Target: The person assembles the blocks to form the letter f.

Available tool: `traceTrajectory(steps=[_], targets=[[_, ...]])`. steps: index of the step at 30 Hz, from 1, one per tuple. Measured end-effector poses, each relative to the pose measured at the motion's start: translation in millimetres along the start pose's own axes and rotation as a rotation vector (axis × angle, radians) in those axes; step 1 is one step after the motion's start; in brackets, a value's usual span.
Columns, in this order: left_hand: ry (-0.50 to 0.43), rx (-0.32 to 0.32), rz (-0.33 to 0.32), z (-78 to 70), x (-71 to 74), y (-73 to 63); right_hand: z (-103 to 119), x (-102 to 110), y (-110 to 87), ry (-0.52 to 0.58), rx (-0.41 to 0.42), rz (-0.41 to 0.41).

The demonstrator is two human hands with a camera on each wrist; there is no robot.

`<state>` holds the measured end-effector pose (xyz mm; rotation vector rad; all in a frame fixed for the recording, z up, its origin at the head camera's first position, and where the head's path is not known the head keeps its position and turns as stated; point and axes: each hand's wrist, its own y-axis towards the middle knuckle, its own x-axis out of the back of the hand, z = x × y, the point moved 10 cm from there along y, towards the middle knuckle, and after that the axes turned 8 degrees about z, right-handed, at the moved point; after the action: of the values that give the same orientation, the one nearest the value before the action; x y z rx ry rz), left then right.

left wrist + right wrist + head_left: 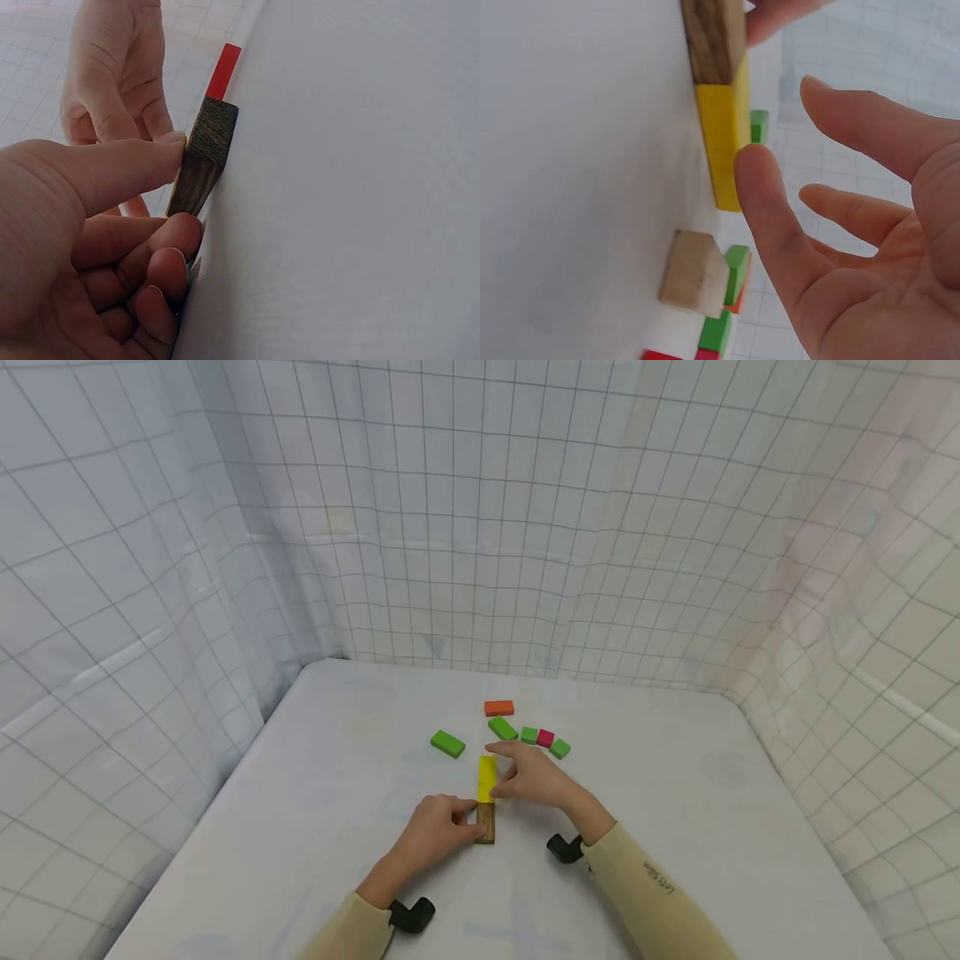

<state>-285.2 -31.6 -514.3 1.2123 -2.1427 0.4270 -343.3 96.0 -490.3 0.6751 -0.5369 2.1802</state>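
Observation:
A dark brown wooden block [486, 823] lies end to end with a yellow block [487, 779], in line on the white tabletop. My left hand [435, 828] grips the brown block from its left side. Its thumb [135, 169] and index fingertip are against the wood in the left wrist view. On the other side, my right hand [531, 774] is beside the yellow block with thumb and fingers spread. One right fingertip [757, 161] overlaps the yellow block's edge in the right wrist view. A pale wooden block [695, 274] stands near the yellow block's far end, hidden in the head view.
Beyond the hands lie an orange block [498, 707], a green block [502, 727] and another green block [447, 743] at left. Small green [529, 735], red [545, 738] and green [560, 748] pieces sit right of them. Grid-patterned curtains [480, 527] enclose the table.

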Motion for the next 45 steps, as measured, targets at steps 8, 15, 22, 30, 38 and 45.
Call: traceTrajectory(steps=[8,15,22,30,38,45], targets=[[-0.020,0.047,-0.020,8.7,7.7,-3.0,2,25,-8.0,0.077,-0.003,-0.066],[0.039,-0.021,-0.096,1.0,18.2,-2.4,-3,41,-11.3,0.027,0.064,-0.156],[0.153,-0.086,-0.049,-4.7,14.1,-0.3,-15,42,-15.2,0.000,0.049,-0.173],[0.155,-0.096,0.091,-0.9,-0.3,-2.4,-34,38,-15.3,-0.137,-0.055,-0.152],[0.197,-0.116,0.109,2.5,-6.4,-1.6,-40,32,-13.6,-0.247,-0.077,-0.082],[0.195,-0.124,0.106,-2.6,-7.7,1.1,-44,33,-14.2,-0.322,-0.070,-0.099]])
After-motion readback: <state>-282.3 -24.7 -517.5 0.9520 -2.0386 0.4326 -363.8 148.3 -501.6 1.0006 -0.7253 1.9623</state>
